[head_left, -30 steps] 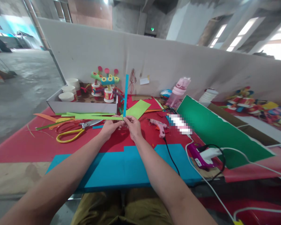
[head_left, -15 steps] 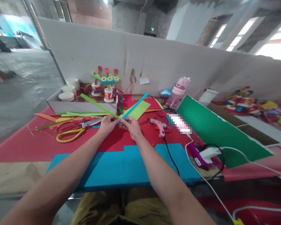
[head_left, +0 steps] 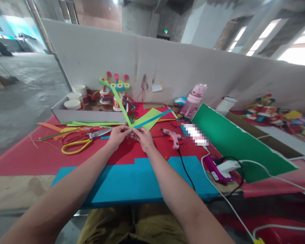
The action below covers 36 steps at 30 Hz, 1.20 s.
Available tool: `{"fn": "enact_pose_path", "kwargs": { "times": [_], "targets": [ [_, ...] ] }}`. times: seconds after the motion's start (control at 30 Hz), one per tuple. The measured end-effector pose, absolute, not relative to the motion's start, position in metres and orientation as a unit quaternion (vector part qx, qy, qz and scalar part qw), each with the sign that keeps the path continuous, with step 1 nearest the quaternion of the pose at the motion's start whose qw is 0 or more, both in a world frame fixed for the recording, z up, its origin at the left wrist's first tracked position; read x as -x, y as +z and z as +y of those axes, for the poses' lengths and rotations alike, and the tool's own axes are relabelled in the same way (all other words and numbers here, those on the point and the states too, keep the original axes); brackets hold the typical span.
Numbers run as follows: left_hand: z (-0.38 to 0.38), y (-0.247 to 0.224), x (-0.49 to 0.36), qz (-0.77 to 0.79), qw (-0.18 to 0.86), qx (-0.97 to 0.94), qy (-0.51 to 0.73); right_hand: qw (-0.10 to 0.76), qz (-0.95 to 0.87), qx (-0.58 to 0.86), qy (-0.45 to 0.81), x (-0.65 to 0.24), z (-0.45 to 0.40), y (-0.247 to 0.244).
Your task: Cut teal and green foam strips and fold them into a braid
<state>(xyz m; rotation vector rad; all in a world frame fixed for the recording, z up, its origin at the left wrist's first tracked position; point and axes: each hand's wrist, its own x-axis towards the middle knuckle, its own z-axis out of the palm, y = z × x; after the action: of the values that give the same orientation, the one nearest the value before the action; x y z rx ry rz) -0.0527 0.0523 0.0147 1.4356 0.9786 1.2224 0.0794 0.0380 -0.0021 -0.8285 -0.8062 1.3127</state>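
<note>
Both of my hands meet over the red table cover, pinching two paper strips where their ends come together. My left hand (head_left: 119, 136) is closed at the base of a light green paper strip (head_left: 122, 107), which points up and to the left. My right hand (head_left: 143, 136) is closed at the near end of a blue paper strip (head_left: 154, 118), which slants up to the right. Fingers hide the joint between the strips. Behind them lies a light green paper sheet (head_left: 148, 126). The pink glue gun (head_left: 173, 138) rests right of my right hand.
Yellow-handled scissors (head_left: 77, 148) lie at left among loose paper strips. A white box (head_left: 91, 117) holds paper cups and a decorated cup craft. At right stand a pink bottle (head_left: 193, 100), a green board (head_left: 226, 142) and a purple power strip (head_left: 216, 171) with cables.
The green strip has swung clockwise to a steeper angle. The blue strip has tipped down toward the right. Both hands stay in nearly the same place, still pinching.
</note>
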Motion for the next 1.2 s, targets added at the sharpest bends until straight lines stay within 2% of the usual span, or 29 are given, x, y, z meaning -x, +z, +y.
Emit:
{"fn": "enact_pose_path", "kwargs": {
  "times": [0.17, 0.43, 0.6, 0.8, 1.2],
  "targets": [
    [0.0516, 0.0134, 0.0512, 0.376, 0.534, -0.565, 0.504, 0.639, -0.384, 0.37, 0.554, -0.0748, 0.0365, -0.0008],
    [0.055, 0.0095, 0.0521, 0.387, 0.51, -0.567, 0.518, 0.623, -0.393, 0.381, 0.559, -0.0746, 0.0358, -0.0014],
    [0.055, 0.0084, 0.0511, 0.368, 0.548, -0.543, 0.519, 0.64, -0.396, 0.372, 0.543, -0.0761, 0.0363, -0.0019],
    [0.0575, 0.0076, 0.0538, 0.391, 0.533, -0.549, 0.512, 0.632, -0.373, 0.355, 0.579, -0.0758, 0.0386, -0.0051],
    [0.0566, 0.0072, 0.0522, 0.369, 0.56, -0.553, 0.494, 0.639, -0.348, 0.399, 0.558, -0.0779, 0.0426, -0.0067]
  ]
}}
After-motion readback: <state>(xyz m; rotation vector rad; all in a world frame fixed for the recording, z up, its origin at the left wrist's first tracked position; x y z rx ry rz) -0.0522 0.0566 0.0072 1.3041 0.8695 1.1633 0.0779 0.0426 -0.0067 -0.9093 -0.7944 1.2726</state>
